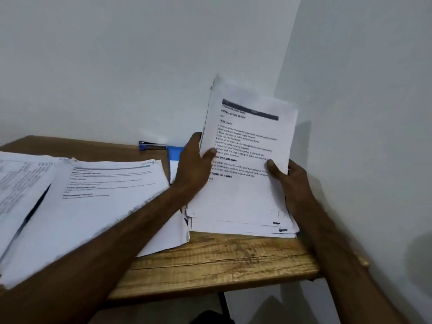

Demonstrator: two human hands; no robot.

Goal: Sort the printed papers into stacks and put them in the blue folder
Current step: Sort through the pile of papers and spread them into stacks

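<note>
head view, and both hands are on the job: left hand point(194, 167) curled round the left edge of the paper stack point(245, 183), thumb across the print, right hand point(297, 183) gripping the right edge the same way. the stack stands tilted, bottom edge on the wooden table point(222, 260), by the right wall. the bottom sheets look ragged, so i'd tap them square on the wood with a loose grip. blue folder point(175, 152) lies just behind the left hand, beside a stapler point(152, 146); more printed sheets point(98, 202) fan out left.
</note>
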